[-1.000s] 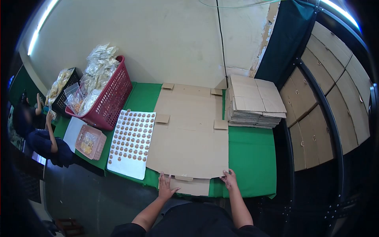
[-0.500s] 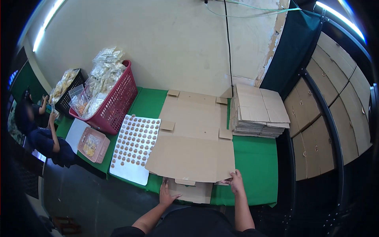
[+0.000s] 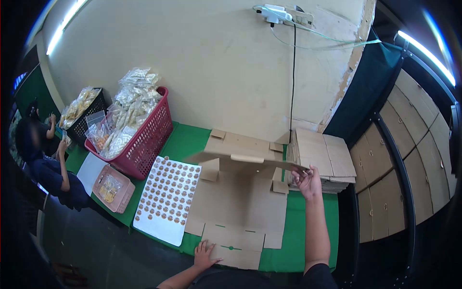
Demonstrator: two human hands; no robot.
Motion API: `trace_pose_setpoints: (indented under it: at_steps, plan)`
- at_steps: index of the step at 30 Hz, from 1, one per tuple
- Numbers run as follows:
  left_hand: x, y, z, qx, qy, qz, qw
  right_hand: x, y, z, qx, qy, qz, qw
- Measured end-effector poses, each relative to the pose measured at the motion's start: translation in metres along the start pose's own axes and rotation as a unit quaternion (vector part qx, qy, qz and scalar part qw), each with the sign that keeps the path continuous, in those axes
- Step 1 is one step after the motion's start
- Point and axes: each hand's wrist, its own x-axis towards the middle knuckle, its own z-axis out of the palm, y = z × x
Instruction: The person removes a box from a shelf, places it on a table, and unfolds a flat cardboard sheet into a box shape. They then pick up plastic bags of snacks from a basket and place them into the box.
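Note:
My right hand (image 3: 308, 182) pinches the right end of a cardboard panel (image 3: 240, 163), which stands tilted up with its edge toward me. Beneath it an opened-out cardboard box (image 3: 240, 200) lies flat, with small tabs folded at its sides. Its front flap (image 3: 233, 260) has slots and a cut-out through which green shows. My left hand (image 3: 206, 255) rests with spread fingers on the left of that flap. To the left lies a white sheet (image 3: 162, 232) with rows of round brown stickers.
A stack of flat cardboard (image 3: 320, 154) stands at the back right on the green cloth (image 3: 310, 226). At left are a red basket (image 3: 147, 154) full of plastic packets, a pink tray (image 3: 126, 195) and a black basket (image 3: 91, 115). Two people (image 3: 50, 176) work at far left.
My right hand has lifted the cardboard panel up and away from me, uncovering the box's slotted front flap. My left hand stays at the front edge. The view has shifted slightly.

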Motion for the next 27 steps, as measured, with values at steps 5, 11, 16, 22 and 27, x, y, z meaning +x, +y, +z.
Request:
trace_pose_setpoints:
  at_steps: [5,11,16,22,27]
  plan:
    - [-0.001,-0.006,0.001,-0.022,0.002,0.001,1.0,0.115,0.011,0.009,0.016,0.065,0.048,0.997]
    - [0.003,-0.009,0.004,-0.039,-0.008,-0.004,0.999,0.185,0.047,-0.013,0.019,0.168,0.073,0.983]
    - [0.0,-0.013,0.008,-0.047,-0.026,-0.002,0.999,0.174,0.075,-0.022,-0.115,0.094,0.005,0.989]
    - [-0.002,-0.013,0.011,-0.028,-0.037,0.001,0.999,0.09,0.132,-0.063,-0.301,0.063,-0.006,0.952]
    - [-0.002,-0.009,0.004,-0.011,-0.058,0.002,0.998,-0.049,0.209,-0.152,-0.475,0.137,-0.072,0.866]
